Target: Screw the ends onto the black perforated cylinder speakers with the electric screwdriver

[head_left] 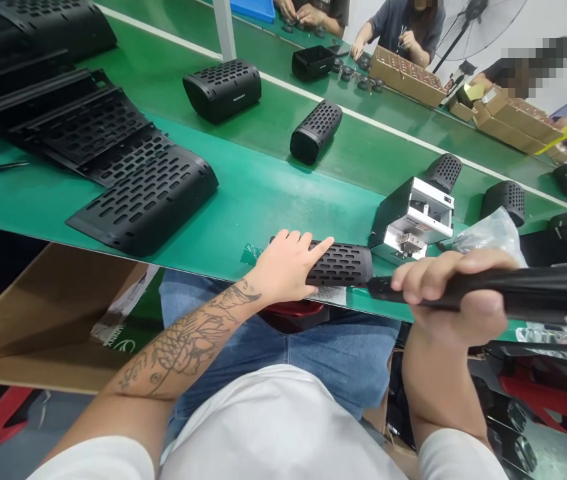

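Steadying a perforated speaker [341, 265], left hand [283, 267]; cardboard box [406, 77] of parts beyond.

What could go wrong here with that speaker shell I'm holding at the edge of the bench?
The perforated shell lies at the near edge of the green bench, steadied only by your left hand; it could roll off onto your lap. The black tool in your right hand points at the shell's end and might slip and scratch it.

Black perforated speaker shell [341, 265]: cylinder shape, lying on side at near edge of green table, slot holes facing up (left end covered). Black power screwdriver [513, 293]: long, held horizontal, tip at shell's right end.
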Tool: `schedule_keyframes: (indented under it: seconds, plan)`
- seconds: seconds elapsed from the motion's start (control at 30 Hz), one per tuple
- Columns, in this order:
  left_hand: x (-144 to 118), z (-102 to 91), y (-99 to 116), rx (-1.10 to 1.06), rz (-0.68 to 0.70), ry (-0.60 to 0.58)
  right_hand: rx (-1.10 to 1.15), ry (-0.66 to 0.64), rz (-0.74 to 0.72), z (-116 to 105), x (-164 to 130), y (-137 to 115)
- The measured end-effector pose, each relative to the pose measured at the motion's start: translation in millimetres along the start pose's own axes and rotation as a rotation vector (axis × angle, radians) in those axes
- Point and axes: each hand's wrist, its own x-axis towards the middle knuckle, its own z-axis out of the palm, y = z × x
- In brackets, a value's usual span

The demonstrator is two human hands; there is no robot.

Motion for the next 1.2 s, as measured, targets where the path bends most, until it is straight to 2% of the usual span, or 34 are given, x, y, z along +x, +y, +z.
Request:
schedule_keyframes:
  seconds: [0.13, 0.27, 0.67, 1.2]
  plan:
    - [-1.0, 1.8, 0.9, 0.001, 0.003, 0.03, 0.062, -0.155, 0.015, 37.4, -9.3, 13.2]
    - [-1.8, 2.4, 1.7, -0.015, 0.012, 0.043, 0.033, -0.193, 0.026, 50.6, -5.5, 29.1]
    - [-1.3, -0.6, 4.1, -0.042, 0.025, 0.041, 0.013, -0.337, 0.099, 50.3, -3.7, 43.0]
    - [-1.6, -3.3, 6.5, -0.041, 0.011, 0.006, 0.022, -0.38, 0.091, 47.9, -15.1, 53.2]
